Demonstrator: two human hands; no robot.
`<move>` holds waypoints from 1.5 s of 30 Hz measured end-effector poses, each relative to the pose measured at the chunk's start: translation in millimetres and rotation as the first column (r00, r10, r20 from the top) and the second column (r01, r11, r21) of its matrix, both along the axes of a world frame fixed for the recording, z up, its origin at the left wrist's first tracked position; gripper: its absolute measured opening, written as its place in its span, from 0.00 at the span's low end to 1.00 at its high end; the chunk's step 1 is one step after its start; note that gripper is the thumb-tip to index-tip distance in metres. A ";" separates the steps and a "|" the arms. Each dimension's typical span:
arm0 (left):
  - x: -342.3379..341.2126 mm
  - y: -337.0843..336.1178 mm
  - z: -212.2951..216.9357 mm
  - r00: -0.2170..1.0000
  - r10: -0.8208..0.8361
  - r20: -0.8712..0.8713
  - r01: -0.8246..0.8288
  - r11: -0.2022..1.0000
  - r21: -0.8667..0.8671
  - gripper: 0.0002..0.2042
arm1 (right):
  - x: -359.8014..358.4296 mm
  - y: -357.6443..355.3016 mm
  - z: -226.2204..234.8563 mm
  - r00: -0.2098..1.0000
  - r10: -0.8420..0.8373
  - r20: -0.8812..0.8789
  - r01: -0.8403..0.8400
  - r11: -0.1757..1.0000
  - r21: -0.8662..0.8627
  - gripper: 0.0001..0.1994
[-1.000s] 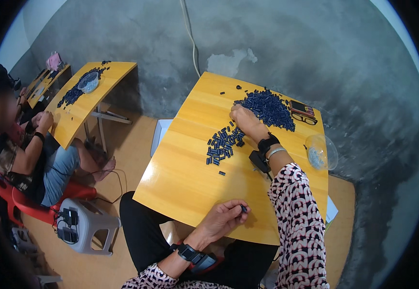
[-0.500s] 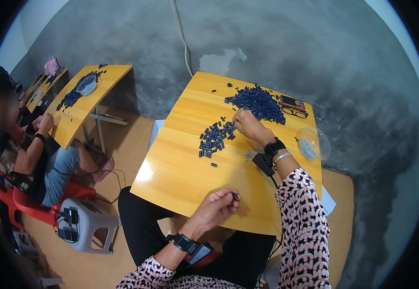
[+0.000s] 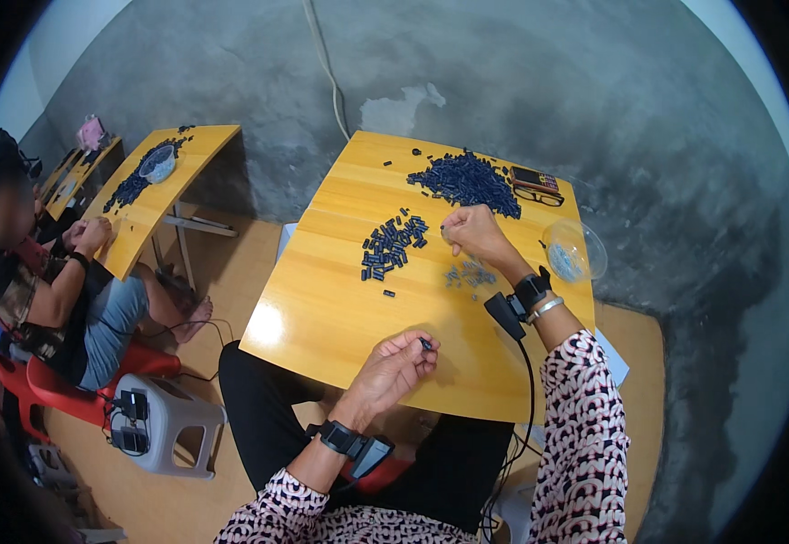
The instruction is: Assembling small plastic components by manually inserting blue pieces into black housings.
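My left hand (image 3: 393, 370) is closed above the near edge of the yellow wooden table (image 3: 322, 317), a small dark cylindrical piece (image 3: 425, 344) pinched between thumb and fingertips. Farther out, my right hand (image 3: 476, 234) is bent into a pinch; whatever its fingertips hold is too small to make out. Left of it lies a loose group of dark cylindrical pieces (image 3: 393, 247). A larger heap of the same pieces (image 3: 467, 181) is just beyond it. Small clear pieces (image 3: 472, 273) are scattered under my right wrist.
A clear round tub (image 3: 571, 252) with small pale pieces stands at the table's right edge. Behind it lie glasses (image 3: 538, 196) and a keypad phone (image 3: 535, 179). A cable runs from my right wrist. On the left, another person works at a second table (image 3: 197, 150).
My right hand has moved right, away from the smaller group of dark pieces, and more of the clear pieces show. My left hand keeps its dark piece. The whole view has shifted slightly.
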State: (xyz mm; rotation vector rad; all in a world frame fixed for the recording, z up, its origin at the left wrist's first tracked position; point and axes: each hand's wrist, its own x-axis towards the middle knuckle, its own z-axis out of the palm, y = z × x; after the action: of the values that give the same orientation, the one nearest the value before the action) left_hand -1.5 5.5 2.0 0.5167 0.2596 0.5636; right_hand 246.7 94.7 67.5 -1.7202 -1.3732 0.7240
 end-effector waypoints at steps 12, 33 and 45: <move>2.7 0.1 1.4 0.998 0.013 0.067 -0.012 1.000 -0.012 0.07 | -24.9 -115.0 -11.5 0.908 0.130 -0.399 -0.107 0.991 0.080 0.06; 2.4 -0.1 -0.4 0.997 0.034 0.064 -0.034 0.999 0.008 0.07 | -94.2 -174.3 -47.2 0.749 0.067 -0.659 0.132 0.960 0.247 0.06; 3.8 -2.3 5.9 0.999 0.035 0.024 -0.036 0.998 0.051 0.08 | -104.6 -180.9 -49.9 0.756 0.083 -0.649 0.138 0.949 0.282 0.09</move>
State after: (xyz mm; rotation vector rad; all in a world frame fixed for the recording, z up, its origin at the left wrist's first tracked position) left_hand 2.3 3.2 8.0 0.5561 0.2334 0.6118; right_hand 142.1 -86.3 17.6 -1.0658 -0.8943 0.9227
